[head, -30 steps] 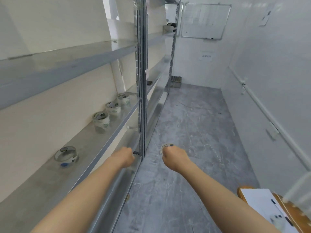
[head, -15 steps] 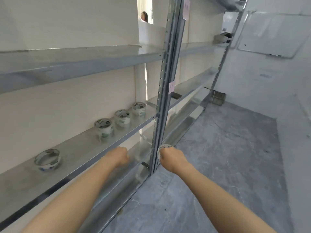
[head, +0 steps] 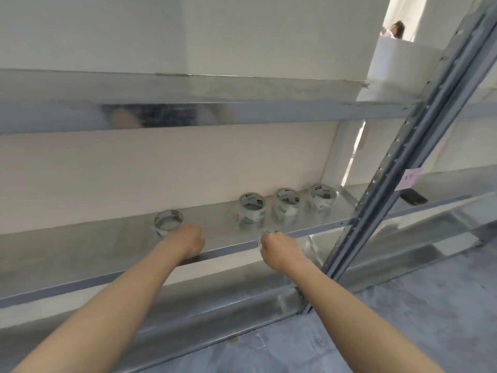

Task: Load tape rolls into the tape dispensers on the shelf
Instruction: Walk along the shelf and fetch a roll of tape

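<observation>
- Left hand (head: 185, 239), fingers curled under, sits just right of the lone roll (head: 168, 221) on the shelf (head: 80, 285); any grip is hidden.
- Right hand (head: 279, 246), farther right, clasps a tape roll (head: 267, 233).
- Three taller rolls (head: 286, 204), possibly dispensers, stand right of the lone roll.
- Best lift the held roll clear over the lip.

Bright, even light, slight blur throughout, glare on the metal shelf (head: 269, 110), wide-angle bending at edges
</observation>
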